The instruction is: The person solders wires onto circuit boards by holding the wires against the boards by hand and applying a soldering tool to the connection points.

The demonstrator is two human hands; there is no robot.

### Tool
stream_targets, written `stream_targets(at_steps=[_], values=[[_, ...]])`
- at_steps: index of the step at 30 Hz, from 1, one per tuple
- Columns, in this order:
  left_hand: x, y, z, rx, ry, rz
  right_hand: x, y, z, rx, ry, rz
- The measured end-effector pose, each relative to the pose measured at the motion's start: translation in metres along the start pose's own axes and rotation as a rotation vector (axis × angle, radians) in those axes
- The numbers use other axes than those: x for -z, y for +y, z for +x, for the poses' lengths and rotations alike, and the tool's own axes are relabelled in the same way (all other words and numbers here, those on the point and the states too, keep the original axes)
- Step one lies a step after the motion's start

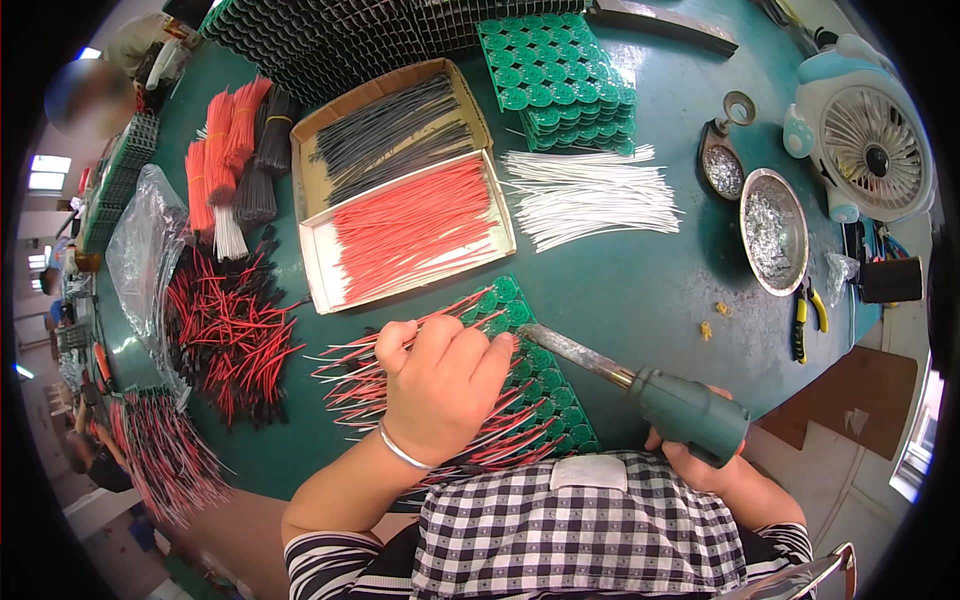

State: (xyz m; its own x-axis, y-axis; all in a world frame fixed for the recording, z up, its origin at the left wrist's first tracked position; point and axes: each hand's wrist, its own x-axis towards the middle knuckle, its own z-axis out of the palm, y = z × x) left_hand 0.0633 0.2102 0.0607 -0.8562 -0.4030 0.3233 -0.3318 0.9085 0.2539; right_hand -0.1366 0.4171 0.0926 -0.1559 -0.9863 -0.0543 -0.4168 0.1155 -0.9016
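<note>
My right hand [705,465] grips the dark green handle of a soldering iron [685,410]. Its long metal barrel points up and left, the tip at a panel of round green circuit boards [545,385]. Over that panel's left part is my left hand [440,375], its fingers curled and pressed together near the iron's tip; what they hold, if anything, is hidden. Red, white and black wires [355,375] stick out leftward from the panel, partly under my left hand and wrist.
Beyond lie a box of red wires [415,225], a box of black wires [385,135], loose white wires [590,195] and stacked green board panels [560,80]. At right are a metal bowl [773,232], pliers [800,325] and a fan [870,145]. Wire piles [230,320] lie left.
</note>
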Motion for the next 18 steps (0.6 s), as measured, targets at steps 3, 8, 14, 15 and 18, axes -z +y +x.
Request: stream_targets(at_steps=[3,8,14,15,18], values=[[-0.001,0.000,0.000,0.002,0.003,0.002,-0.002,-0.002,0.001,-0.021,0.022,0.005],[-0.002,0.002,0.000,0.003,0.007,0.013,-0.001,-0.003,0.001,-0.013,0.012,-0.034],[-0.002,0.002,0.001,0.003,0.003,0.021,0.004,-0.005,-0.005,-0.029,0.034,-0.053],[-0.002,0.002,0.000,0.003,0.000,0.028,0.003,-0.006,-0.007,-0.045,0.076,-0.008],[-0.002,0.003,0.001,0.003,-0.002,0.032,-0.001,-0.003,-0.019,-0.110,0.139,0.130]])
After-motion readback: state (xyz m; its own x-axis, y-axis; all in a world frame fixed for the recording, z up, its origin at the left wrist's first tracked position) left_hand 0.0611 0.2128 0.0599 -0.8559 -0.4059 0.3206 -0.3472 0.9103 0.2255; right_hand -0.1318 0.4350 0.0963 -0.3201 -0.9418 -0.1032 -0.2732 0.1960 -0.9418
